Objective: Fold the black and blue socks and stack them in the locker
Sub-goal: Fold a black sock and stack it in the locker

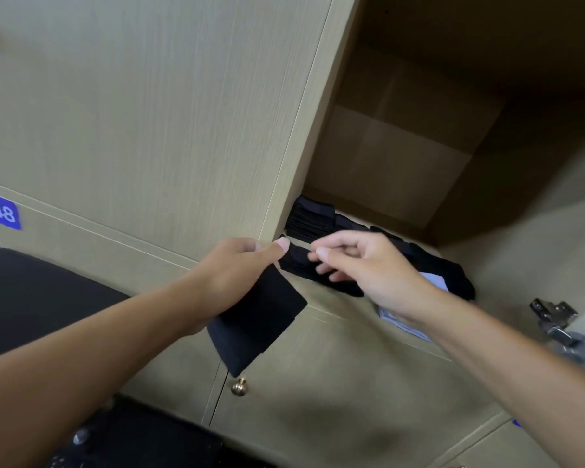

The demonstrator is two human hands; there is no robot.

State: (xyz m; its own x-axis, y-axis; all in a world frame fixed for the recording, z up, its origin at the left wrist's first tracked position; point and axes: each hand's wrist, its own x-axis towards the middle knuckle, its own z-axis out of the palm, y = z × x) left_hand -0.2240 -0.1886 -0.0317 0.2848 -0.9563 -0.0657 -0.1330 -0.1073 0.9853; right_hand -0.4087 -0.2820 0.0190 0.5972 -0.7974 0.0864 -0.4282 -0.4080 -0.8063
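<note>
My left hand [240, 275] pinches a dark sock [260, 325] that hangs folded below it, in front of the locker's lower edge. My right hand [358, 265] is at the locker's opening, its fingers curled on a loose black sock [298, 261] lying on the locker floor. A neat stack of folded dark socks [309, 219] sits at the left inside the open locker [402, 170]. More unfolded black socks [453, 275] lie in a heap to the right of my right hand.
A white paper label [406, 325] lies under the sock heap at the locker's front edge. The open door's metal hinge [554, 322] is at the right. Closed locker doors, one with a brass knob [238, 386] and a blue "48" tag [3, 211], surround the opening.
</note>
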